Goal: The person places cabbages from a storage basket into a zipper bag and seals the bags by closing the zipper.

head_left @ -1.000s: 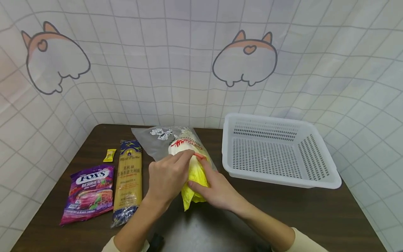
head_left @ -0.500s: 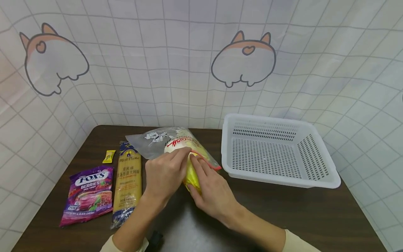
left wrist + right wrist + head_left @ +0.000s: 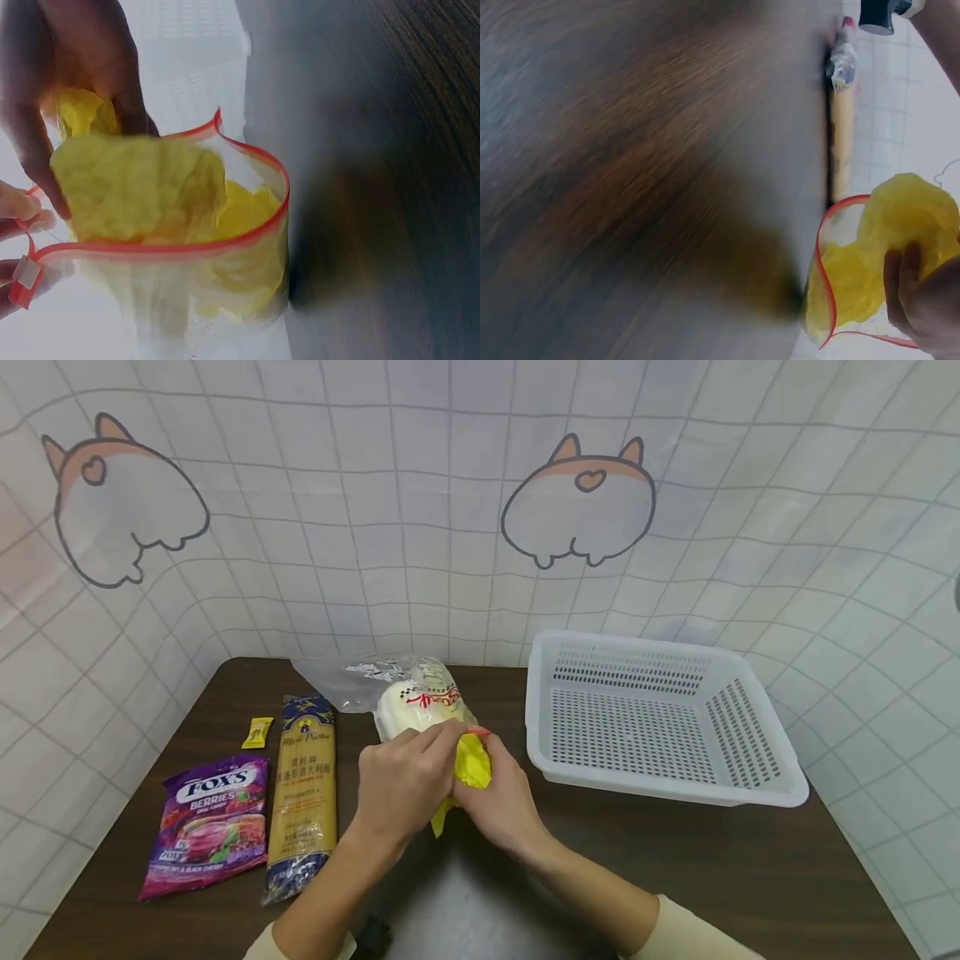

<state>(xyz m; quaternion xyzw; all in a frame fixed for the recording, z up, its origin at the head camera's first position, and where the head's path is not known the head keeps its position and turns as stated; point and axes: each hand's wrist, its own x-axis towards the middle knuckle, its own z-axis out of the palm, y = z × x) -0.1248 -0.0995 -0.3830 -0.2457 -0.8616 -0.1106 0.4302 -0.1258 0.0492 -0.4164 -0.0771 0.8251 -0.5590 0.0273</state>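
The dark surface (image 3: 712,860) carries a white basket (image 3: 750,777) at the right; a clear zip bag (image 3: 405,693) lies at its middle, just left of the basket, its red-edged mouth open toward the person; the left hand (image 3: 401,781) pinches the bag's rim with curled fingers (image 3: 22,206); the right hand (image 3: 498,802) grips the yellow leaves (image 3: 471,766) at the mouth, fingers (image 3: 907,281) clenched on them; a pasta pack (image 3: 303,789), a purple candy bag (image 3: 206,827) and a small yellow sachet (image 3: 257,732) lie to the left.

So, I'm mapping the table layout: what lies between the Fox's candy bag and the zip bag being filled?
In the head view, the spaghetti pack lies between the Fox's candy bag and the zip bag.
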